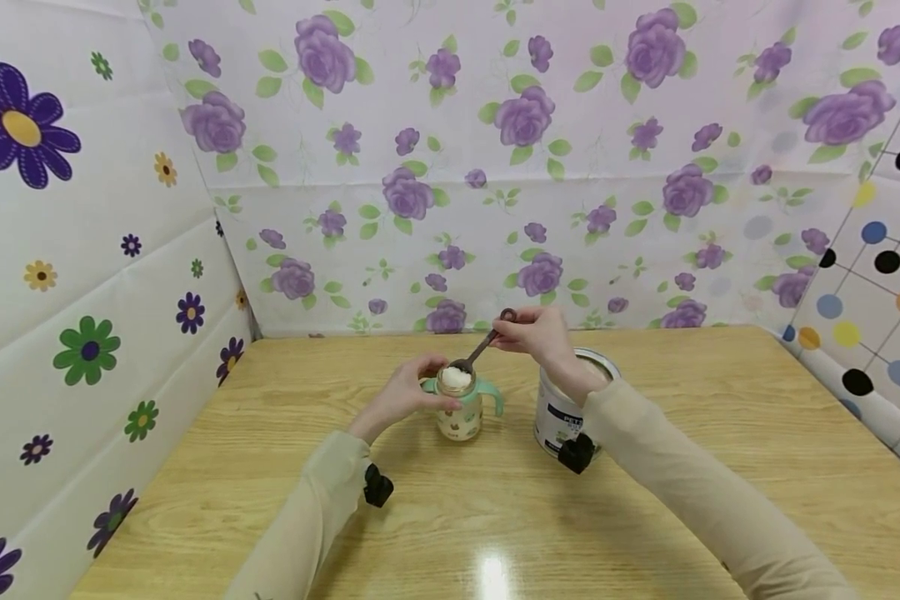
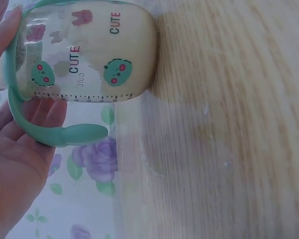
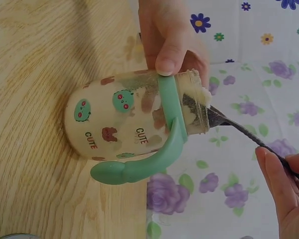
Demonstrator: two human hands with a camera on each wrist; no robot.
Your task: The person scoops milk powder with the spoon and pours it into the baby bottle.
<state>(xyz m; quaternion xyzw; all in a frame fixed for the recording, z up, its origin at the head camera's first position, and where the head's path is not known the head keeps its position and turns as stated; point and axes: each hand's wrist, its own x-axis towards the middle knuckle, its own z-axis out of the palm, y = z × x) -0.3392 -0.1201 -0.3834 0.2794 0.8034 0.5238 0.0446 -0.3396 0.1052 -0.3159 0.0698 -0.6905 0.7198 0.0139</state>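
Note:
A clear baby bottle [image 1: 461, 423] with a green two-handled collar and printed cartoon faces stands upright on the table. Pale powder fills much of it, and a white heap [image 1: 456, 377] shows at its mouth. My left hand [image 1: 412, 390] grips the bottle around its collar, with the thumb on the near side in the right wrist view. A dark spoon [image 3: 249, 133] slants into the bottle's mouth, its bowl partly inside. My right hand [image 1: 537, 337] pinches the spoon's handle from above. Below the right forearm stands a white tin [image 1: 551, 417], partly hidden by it.
The wooden table [image 1: 450, 517] spreads around the bottle and tin. Behind it hangs a cloth with purple roses [image 1: 525, 117]. Daisy-patterned cloth [image 1: 82, 275] covers the left side, dotted cloth [image 1: 877, 333] the right. A black wrist camera [image 1: 576, 452] overlaps the tin's front.

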